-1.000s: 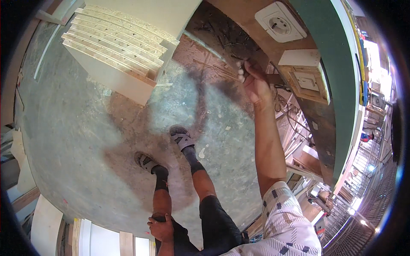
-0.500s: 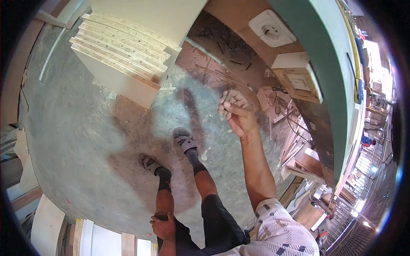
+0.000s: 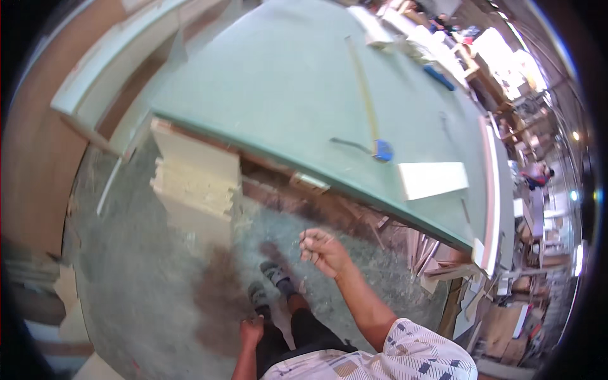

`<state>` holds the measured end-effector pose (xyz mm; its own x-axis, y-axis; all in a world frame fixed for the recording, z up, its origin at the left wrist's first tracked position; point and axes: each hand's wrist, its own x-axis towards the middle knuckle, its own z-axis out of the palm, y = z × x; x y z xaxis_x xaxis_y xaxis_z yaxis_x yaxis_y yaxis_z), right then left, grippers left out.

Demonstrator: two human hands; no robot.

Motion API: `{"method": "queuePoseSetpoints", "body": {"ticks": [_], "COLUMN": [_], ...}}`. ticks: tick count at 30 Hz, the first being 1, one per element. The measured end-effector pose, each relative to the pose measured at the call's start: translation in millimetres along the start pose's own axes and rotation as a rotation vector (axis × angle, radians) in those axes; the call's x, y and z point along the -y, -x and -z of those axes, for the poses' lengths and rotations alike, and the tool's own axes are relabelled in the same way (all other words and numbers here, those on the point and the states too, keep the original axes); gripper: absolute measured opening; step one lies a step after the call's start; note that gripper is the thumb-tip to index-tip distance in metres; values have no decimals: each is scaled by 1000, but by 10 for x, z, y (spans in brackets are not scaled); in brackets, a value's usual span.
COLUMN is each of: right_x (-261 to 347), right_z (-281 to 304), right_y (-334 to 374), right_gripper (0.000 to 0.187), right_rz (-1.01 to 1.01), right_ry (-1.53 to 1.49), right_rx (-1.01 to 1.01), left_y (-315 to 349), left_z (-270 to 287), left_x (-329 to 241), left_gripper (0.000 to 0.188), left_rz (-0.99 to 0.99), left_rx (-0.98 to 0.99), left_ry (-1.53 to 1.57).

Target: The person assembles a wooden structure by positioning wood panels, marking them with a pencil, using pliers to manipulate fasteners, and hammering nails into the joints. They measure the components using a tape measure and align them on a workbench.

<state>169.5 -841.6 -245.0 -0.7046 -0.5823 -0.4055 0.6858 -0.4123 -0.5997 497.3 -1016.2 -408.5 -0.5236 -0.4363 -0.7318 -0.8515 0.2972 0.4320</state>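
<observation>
Now the right hand [image 3: 324, 252] holds its grip closed on some thin nails or screws [image 3: 306, 235], below the green surface's [image 3: 285, 82] near edge. Keep them pinched firmly while rising. The left hand [image 3: 252, 329] rests on the thigh, loosely curled, empty.

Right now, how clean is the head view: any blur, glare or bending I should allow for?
Head view: motion-smeared, softest toward the rim; the green tabletop edge bows from the fisheye; blown-out glare at upper right; the right hand is fairly sharp, its thin dark item too small to identify; the left hand is dim.
</observation>
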Motion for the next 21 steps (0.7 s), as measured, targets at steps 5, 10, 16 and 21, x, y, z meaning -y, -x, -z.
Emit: {"method": "queuePoseSetpoints", "body": {"ticks": [5, 10, 16, 21], "right_x": [260, 229, 151, 341], "right_z": [-409, -387, 124, 809], "right_y": [1147, 2290, 3291, 4004], "right_gripper": [29, 39, 33, 31], "right_rz": [-15, 90, 360, 465], "right_ry": [230, 196, 42, -1], "right_rx": [-24, -68, -232, -385], "left_y": [419, 1463, 2260, 2689], "left_z": [699, 773, 35, -898], "left_x": [-1599, -2710, -3188, -3586], "left_gripper": [35, 30, 27, 24], "left_rz": [-405, -702, -707, -767], "left_rx": [85, 470, 883, 946], "left_ry": [510, 525, 393, 259]}}
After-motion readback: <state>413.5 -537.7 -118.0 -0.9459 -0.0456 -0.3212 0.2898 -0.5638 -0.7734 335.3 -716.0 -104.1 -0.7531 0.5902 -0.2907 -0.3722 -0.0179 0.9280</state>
